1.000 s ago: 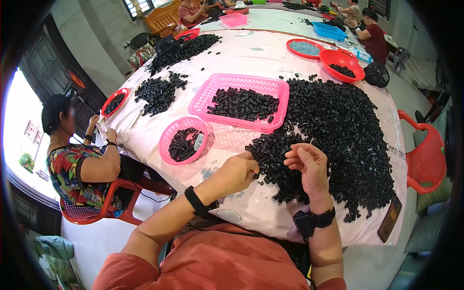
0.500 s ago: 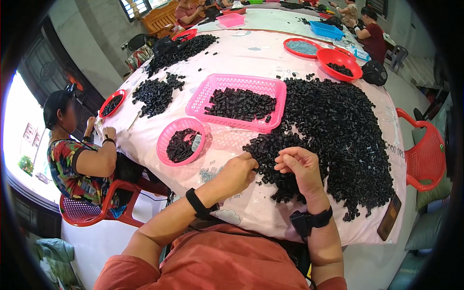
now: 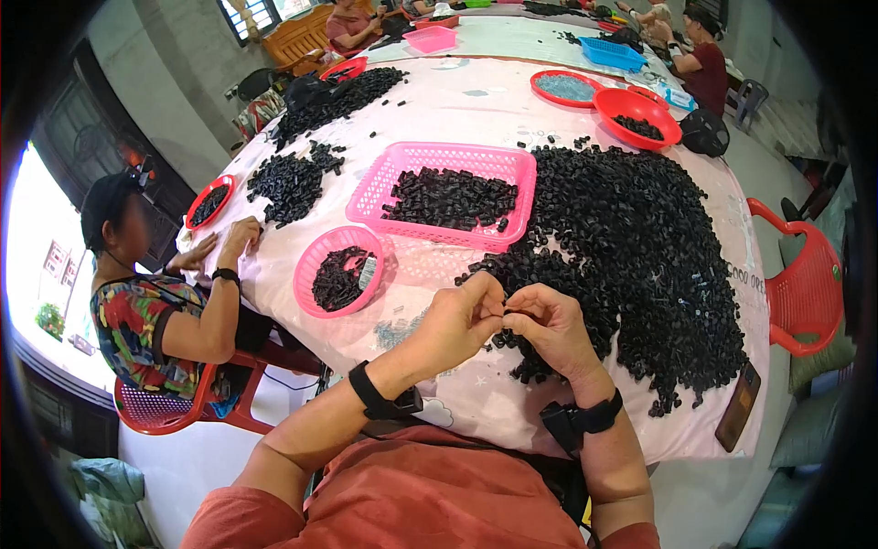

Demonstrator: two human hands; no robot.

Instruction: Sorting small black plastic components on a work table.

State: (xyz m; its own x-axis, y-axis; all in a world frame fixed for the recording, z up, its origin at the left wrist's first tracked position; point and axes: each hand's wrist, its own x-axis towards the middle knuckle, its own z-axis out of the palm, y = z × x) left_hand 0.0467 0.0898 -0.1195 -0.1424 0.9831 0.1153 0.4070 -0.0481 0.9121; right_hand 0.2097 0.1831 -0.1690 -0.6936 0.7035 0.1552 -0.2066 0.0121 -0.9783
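My left hand (image 3: 465, 318) and my right hand (image 3: 554, 331) meet fingertip to fingertip over the near edge of a large heap of small black plastic parts (image 3: 631, 238). Both are closed in a pinch. Something small and dark shows between the fingers, mostly hidden by them. Beyond my hands stands a pink rectangular basket (image 3: 366, 188) with black parts in it. Left of my hands, a round pink basket (image 3: 306, 274) holds thinner black pieces and a small grey piece. Tiny clear pieces (image 3: 395, 331) lie scattered on the cloth beside my left wrist.
A phone (image 3: 737, 407) lies at the table's right edge, near a red chair (image 3: 800, 284). At the left, a seated co-worker (image 3: 155, 302) has both hands on the table by a smaller black pile (image 3: 288, 188). Red bowls (image 3: 611, 102) and a blue basket (image 3: 611, 55) stand farther back.
My hands, apart before, have come together at the fingertips; the right one has turned inward and lowered. The co-worker at the left has moved a hand forward onto the table.
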